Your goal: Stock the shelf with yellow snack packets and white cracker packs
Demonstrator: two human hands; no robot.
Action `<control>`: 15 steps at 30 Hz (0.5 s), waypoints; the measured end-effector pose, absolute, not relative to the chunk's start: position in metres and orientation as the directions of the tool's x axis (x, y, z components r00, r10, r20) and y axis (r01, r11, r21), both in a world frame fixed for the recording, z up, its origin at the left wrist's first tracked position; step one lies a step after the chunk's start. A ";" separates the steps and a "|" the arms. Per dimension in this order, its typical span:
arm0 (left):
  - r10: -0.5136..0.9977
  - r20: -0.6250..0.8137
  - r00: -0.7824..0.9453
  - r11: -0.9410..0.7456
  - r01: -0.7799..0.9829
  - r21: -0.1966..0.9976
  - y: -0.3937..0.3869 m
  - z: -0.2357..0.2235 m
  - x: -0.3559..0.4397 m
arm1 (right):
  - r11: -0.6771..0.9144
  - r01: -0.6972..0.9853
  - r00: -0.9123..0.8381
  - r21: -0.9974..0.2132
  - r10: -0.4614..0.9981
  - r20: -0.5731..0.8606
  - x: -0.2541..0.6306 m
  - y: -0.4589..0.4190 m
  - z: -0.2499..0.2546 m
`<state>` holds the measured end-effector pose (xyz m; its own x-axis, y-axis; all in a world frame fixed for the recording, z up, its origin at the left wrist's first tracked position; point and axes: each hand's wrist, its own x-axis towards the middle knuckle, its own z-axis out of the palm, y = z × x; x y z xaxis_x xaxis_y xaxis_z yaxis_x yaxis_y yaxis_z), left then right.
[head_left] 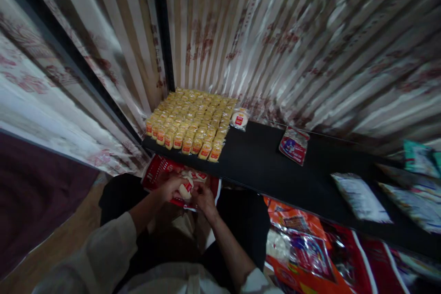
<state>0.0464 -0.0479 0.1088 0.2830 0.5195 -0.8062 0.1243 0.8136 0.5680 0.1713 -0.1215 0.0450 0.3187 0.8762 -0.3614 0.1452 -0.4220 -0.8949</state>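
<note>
Over an open red bag (155,173), my left hand (170,189) is closed on a small round, pale snack packet (186,190) with a red label. My right hand (204,198) has its fingers bent together at the packet's right edge and seems to pinch its wrapper. More pale packets with red labels (200,175) lie in the bag just beyond my hands. Ahead, rows of small yellow wrapped packets (193,119) stand tightly packed on the black shelf (248,161).
A pale round packet (239,119) lies beside the rows. Farther right are a red-purple packet (294,145) and a silvery packet (360,197). Orange bags (296,218) fill the space below the shelf. Wrinkled printed sheeting (275,46) and a dark post (161,27) stand behind.
</note>
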 end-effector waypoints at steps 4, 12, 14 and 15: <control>0.503 -0.770 0.393 0.782 0.172 0.598 -0.055 0.136 0.053 | -0.404 0.192 0.352 -0.895 0.879 -0.321 0.188 -0.135 0.071; 0.513 -0.635 0.578 0.748 0.063 0.661 -0.058 0.177 0.084 | -0.328 -0.007 0.438 -0.945 0.848 -0.297 0.227 -0.152 0.128; 0.572 -0.577 0.583 0.737 -0.057 0.674 -0.060 0.185 0.096 | -0.311 -0.149 0.477 -0.939 0.809 -0.344 0.234 -0.155 0.145; 0.606 -0.548 0.577 0.729 -0.125 0.673 -0.061 0.189 0.103 | -0.305 -0.221 0.486 -0.926 0.789 -0.376 0.237 -0.156 0.152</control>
